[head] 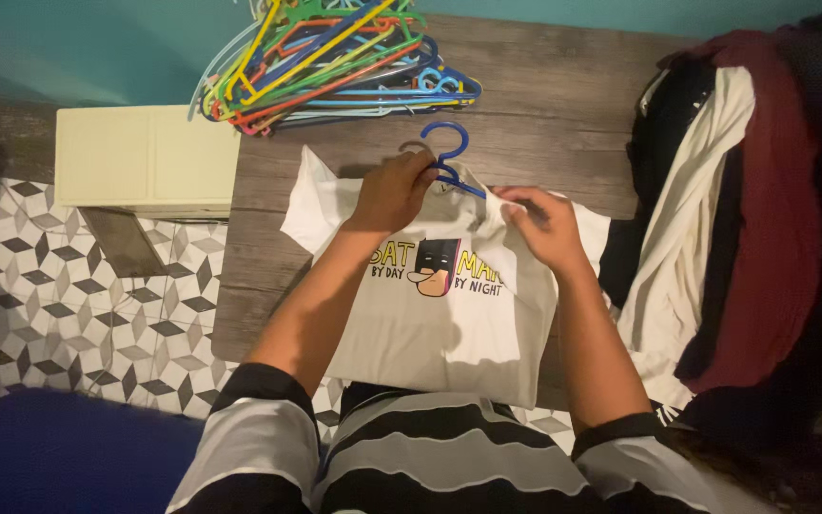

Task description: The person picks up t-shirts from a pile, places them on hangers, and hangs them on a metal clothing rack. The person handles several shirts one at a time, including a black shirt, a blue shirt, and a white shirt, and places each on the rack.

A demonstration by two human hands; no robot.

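A white T-shirt (449, 333) with a printed cartoon on its chest lies flat on a wooden table (544, 105). A blue plastic hanger (447, 152) sticks out of its neck, hook pointing away from me. My left hand (392, 190) grips the hanger at the base of the hook. My right hand (542, 224) pinches the shirt's fabric at the right shoulder, just beside the collar.
A heap of coloured plastic hangers (335, 62) lies at the table's far edge. A pile of dark red, white and black clothes (734, 209) fills the right side. A cream box (145, 157) stands left of the table over a patterned tile floor (40, 305).
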